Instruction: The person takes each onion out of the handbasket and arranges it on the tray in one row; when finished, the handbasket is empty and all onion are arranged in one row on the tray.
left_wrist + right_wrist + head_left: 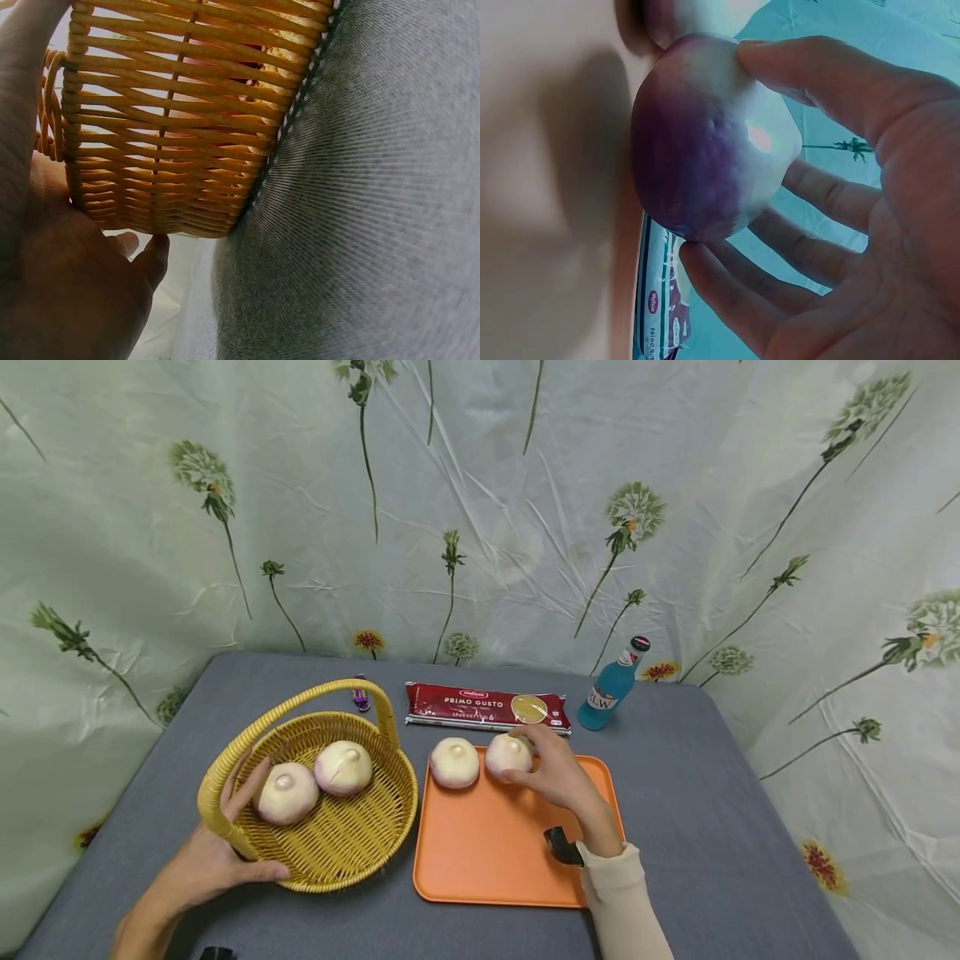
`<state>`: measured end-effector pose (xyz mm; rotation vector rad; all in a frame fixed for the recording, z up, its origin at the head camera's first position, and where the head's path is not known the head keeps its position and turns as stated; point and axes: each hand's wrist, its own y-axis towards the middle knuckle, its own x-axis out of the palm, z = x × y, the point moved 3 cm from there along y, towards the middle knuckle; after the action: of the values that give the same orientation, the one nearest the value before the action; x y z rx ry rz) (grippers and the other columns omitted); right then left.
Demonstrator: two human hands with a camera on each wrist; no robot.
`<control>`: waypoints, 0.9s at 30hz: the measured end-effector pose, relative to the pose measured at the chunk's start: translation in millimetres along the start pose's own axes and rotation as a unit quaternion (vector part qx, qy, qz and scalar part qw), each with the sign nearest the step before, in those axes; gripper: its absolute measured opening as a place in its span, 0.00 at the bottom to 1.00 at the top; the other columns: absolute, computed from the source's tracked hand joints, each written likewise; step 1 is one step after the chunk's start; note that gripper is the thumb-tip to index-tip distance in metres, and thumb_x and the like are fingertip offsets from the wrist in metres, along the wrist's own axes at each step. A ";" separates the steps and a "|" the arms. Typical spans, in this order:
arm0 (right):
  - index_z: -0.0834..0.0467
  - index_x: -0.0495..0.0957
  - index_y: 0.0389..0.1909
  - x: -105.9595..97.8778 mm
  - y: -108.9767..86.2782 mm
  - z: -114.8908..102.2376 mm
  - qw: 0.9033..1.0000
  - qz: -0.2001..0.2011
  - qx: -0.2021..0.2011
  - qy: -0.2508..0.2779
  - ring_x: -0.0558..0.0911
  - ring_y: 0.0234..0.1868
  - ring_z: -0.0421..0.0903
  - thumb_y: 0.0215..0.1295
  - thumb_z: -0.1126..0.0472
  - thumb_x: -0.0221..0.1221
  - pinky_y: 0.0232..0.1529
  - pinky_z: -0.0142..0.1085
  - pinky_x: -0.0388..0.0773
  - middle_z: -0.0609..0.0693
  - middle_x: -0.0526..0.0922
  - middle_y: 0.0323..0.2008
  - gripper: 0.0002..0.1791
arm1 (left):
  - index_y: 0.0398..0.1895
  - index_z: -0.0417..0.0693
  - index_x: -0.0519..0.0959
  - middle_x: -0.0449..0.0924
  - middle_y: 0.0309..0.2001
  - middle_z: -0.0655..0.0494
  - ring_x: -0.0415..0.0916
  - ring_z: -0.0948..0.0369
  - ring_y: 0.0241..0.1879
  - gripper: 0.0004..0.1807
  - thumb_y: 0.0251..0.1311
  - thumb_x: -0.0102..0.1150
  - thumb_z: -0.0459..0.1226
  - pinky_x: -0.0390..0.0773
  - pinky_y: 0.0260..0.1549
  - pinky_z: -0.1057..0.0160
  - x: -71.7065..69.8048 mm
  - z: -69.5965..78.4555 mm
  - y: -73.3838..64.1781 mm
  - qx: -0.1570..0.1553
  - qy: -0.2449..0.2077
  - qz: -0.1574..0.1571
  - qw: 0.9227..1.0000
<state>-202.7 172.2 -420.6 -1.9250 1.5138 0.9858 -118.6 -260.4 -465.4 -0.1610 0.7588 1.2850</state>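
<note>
My left hand (213, 852) grips the near left side of a yellow wicker basket (408, 777) with a tall arched handle. Its fingers reach past the foot of the handle and the thumb lies along the near rim. Two white-and-purple turnips (343, 768) sit inside, side by side. On an orange tray (495, 860), my right hand (555, 768) holds another turnip (712, 142) between thumb and fingers, at the tray's far edge. A further turnip (454, 763) rests on the tray just left of it. In the left wrist view the basket's woven wall (180, 142) hides most of its contents.
Behind the tray lies a red spaghetti packet (480, 706). A blue bottle (611, 689) with a dark cap stands at the back right. A small purple wrapped item (362, 697) lies behind the basket. Grey cloth (690, 827) covers the table, with a floral curtain (495, 510) beyond.
</note>
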 end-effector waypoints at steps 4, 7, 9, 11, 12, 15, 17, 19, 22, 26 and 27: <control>0.58 0.77 0.59 1.8 1.1 0.0 1.000 -0.001 0.005 -0.007 0.73 0.60 0.57 0.53 0.54 0.75 0.61 0.57 0.71 0.57 0.77 0.61 0.33 | 0.81 0.45 0.45 0.29 0.79 0.36 0.26 0.71 0.76 0.78 0.21 0.87 0.33 0.36 0.61 0.84 -0.2 0.5 0.4 0.006 0.000 0.001 1.000; 0.58 0.77 0.59 3.5 1.4 0.9 1.000 -0.005 0.006 -0.008 0.73 0.61 0.58 0.54 0.53 0.75 0.62 0.57 0.70 0.57 0.77 0.61 0.32 | 0.81 0.44 0.45 0.28 0.80 0.37 0.26 0.71 0.76 0.78 0.21 0.87 0.33 0.36 0.60 0.85 0.0 0.4 0.4 0.011 0.000 0.001 1.000; 0.58 0.77 0.59 4.4 1.3 1.2 1.000 -0.006 0.003 -0.009 0.73 0.61 0.58 0.54 0.53 0.75 0.62 0.57 0.70 0.57 0.77 0.61 0.32 | 0.81 0.44 0.45 0.28 0.79 0.36 0.27 0.72 0.76 0.78 0.21 0.87 0.33 0.37 0.61 0.85 0.2 0.1 0.3 0.012 0.000 0.002 1.000; 0.58 0.77 0.58 4.6 0.9 0.8 1.000 -0.006 0.002 -0.009 0.73 0.61 0.58 0.54 0.53 0.75 0.62 0.56 0.71 0.57 0.77 0.61 0.32 | 0.81 0.43 0.45 0.29 0.79 0.35 0.27 0.72 0.76 0.78 0.21 0.87 0.32 0.37 0.61 0.86 0.4 0.2 0.4 0.014 -0.003 0.003 1.000; 0.58 0.77 0.58 4.4 0.7 0.5 1.000 -0.005 0.001 -0.010 0.74 0.60 0.58 0.54 0.53 0.75 0.61 0.56 0.71 0.57 0.77 0.61 0.32 | 0.81 0.43 0.45 0.29 0.79 0.34 0.27 0.72 0.76 0.78 0.21 0.87 0.32 0.37 0.61 0.86 0.3 0.4 0.5 0.015 -0.004 0.003 1.000; 0.58 0.78 0.58 4.3 -0.3 0.2 1.000 -0.004 0.002 -0.007 0.74 0.59 0.57 0.53 0.53 0.75 0.60 0.55 0.72 0.57 0.78 0.60 0.31 | 0.81 0.43 0.45 0.29 0.79 0.33 0.27 0.72 0.76 0.78 0.21 0.87 0.32 0.36 0.62 0.85 0.4 0.9 0.2 0.014 -0.006 0.003 1.000; 0.58 0.78 0.58 4.2 -0.6 -0.1 1.000 -0.005 0.001 -0.003 0.74 0.58 0.56 0.53 0.54 0.75 0.60 0.54 0.73 0.57 0.78 0.60 0.31 | 0.81 0.44 0.45 0.29 0.79 0.33 0.27 0.72 0.76 0.78 0.21 0.87 0.32 0.36 0.61 0.85 0.4 1.2 0.0 0.008 -0.002 0.002 1.000; 0.58 0.77 0.57 4.4 -0.8 -0.1 1.000 -0.009 0.001 -0.002 0.74 0.58 0.56 0.53 0.54 0.75 0.59 0.54 0.73 0.56 0.78 0.60 0.31 | 0.81 0.46 0.45 0.29 0.79 0.34 0.26 0.73 0.76 0.78 0.22 0.87 0.33 0.35 0.61 0.84 0.4 1.4 -0.1 0.000 0.001 0.001 1.000; 0.57 0.77 0.57 4.9 -0.4 0.5 1.000 -0.012 -0.002 -0.002 0.74 0.57 0.55 0.54 0.53 0.75 0.58 0.53 0.74 0.55 0.78 0.60 0.31 | 0.81 0.47 0.45 0.28 0.79 0.36 0.25 0.72 0.75 0.78 0.22 0.87 0.34 0.34 0.61 0.82 0.5 1.4 -0.5 -0.007 0.005 -0.001 1.000; 0.58 0.78 0.57 6.2 0.5 1.4 1.000 -0.015 -0.007 -0.003 0.75 0.56 0.54 0.54 0.53 0.75 0.57 0.52 0.74 0.54 0.78 0.59 0.31 | 0.81 0.47 0.45 0.27 0.80 0.38 0.25 0.72 0.76 0.78 0.22 0.87 0.34 0.34 0.61 0.82 0.3 1.4 -0.3 -0.007 0.006 0.000 1.000; 0.58 0.78 0.57 6.4 0.5 1.3 1.000 -0.016 -0.007 -0.001 0.75 0.56 0.53 0.53 0.53 0.75 0.58 0.52 0.74 0.54 0.79 0.58 0.31 | 0.81 0.47 0.45 0.27 0.80 0.39 0.25 0.72 0.76 0.78 0.22 0.87 0.34 0.33 0.61 0.82 0.3 1.4 -0.2 -0.007 0.007 0.000 1.000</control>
<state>-202.7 169.2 -426.4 -1.9508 1.4728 0.9869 -117.8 -259.5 -464.6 -0.1812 0.7625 1.2896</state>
